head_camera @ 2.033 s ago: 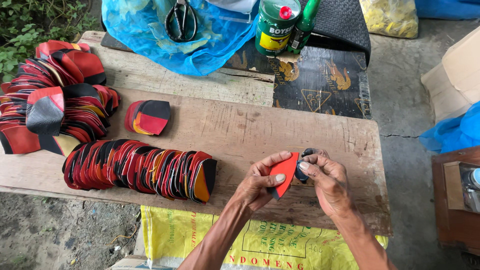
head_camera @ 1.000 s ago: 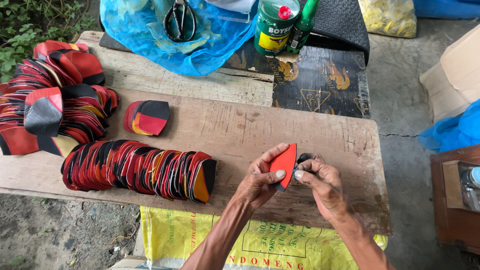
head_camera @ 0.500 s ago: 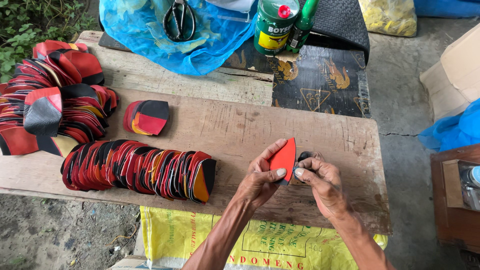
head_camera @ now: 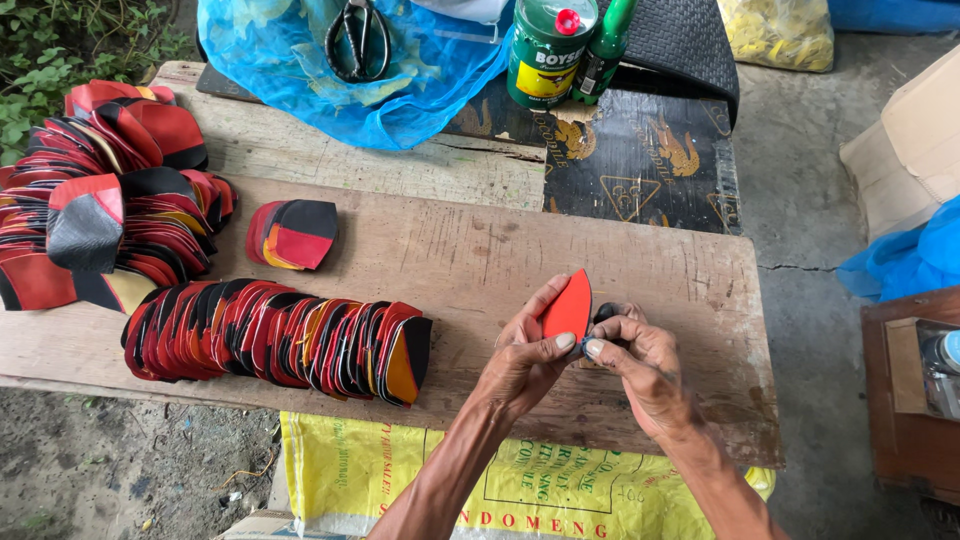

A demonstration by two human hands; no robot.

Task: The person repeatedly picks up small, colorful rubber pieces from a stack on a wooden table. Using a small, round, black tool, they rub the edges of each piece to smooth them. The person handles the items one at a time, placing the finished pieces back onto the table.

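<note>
Red leaf-shaped piece [head_camera: 568, 306] pinched upright between both hands.
Left hand [head_camera: 528, 365] grips its near edge; right hand [head_camera: 640, 365] closes on it beside, over the wooden board [head_camera: 480, 260].

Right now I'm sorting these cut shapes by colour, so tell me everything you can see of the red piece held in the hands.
The red piece is a thin, flat leaf shape, pointed at the top, plain orange-red on the side shown; the material looks like leather or rubber sheet. It stands nearly upright above the wooden board, pinched at its lower edge between the left hand and the right hand. Something dark sits behind it.
</note>
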